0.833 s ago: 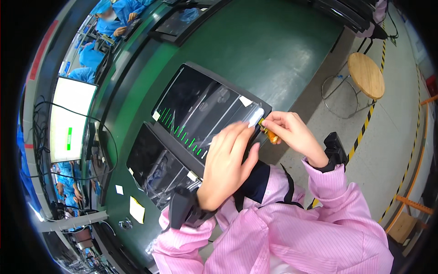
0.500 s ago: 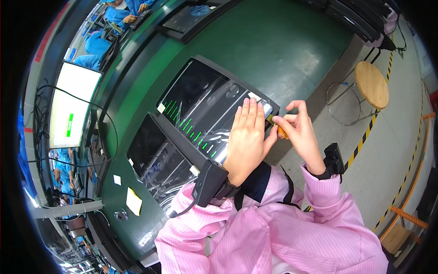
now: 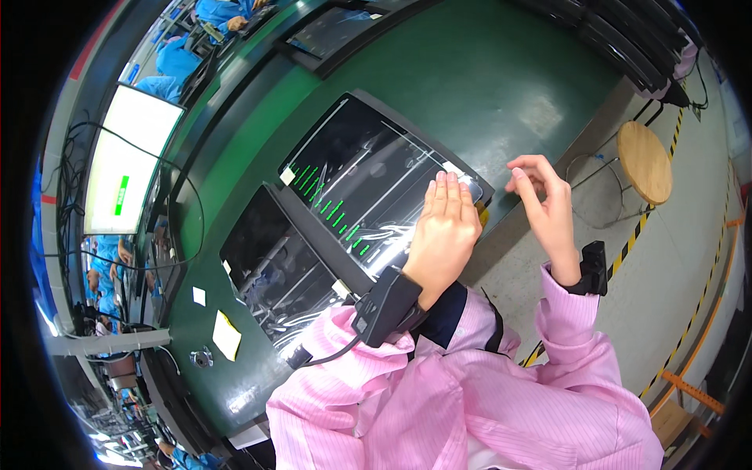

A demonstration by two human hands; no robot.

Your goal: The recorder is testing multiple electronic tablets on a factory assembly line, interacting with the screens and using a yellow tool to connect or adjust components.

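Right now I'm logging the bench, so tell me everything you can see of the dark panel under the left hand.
The dark panel is a large, flat, glossy black rectangle with a grey rim, lying at a slant on the green table. Clear film with shiny creases covers it, and small green marks run across it in a row. White tags sit at two corners. The left hand lies flat on its near corner; the right hand hovers off its edge, apart from it.

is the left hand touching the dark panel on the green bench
Touching. The head view shows the left hand lying flat, fingers together, on the near corner of the dark panel; the right hand is lifted off beside it.
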